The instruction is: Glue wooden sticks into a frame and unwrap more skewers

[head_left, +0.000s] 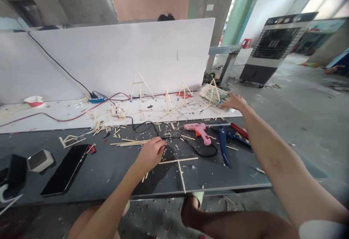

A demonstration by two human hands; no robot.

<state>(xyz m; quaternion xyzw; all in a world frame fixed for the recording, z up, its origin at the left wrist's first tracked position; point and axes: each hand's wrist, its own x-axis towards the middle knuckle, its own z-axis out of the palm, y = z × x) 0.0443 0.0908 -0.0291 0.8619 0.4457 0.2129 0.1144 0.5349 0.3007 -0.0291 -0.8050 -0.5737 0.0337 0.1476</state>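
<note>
My left hand (pixel 152 152) rests low over the dark table, its fingers curled together. Close beside its fingertips is the left end of a thin wooden stick (pixel 178 160), joined to a second stick in a T shape. Whatever the fingers hold is hidden. Stretched far forward, my right hand (pixel 235 101) has its fingers apart at the foot of a small stick frame (pixel 213 93). I cannot tell if it touches the frame. A pink glue gun (pixel 200 132) lies between my hands, with blue-handled pliers (pixel 223 146) to its right.
Other stick frames (pixel 140 92) stand on the white board behind. Cut stick pieces (pixel 102 127) litter the middle. A black phone (pixel 65 170) and a boxy grey-white object (pixel 40 160) lie at left. A white partition (pixel 114 57) closes the back; cables cross the surface.
</note>
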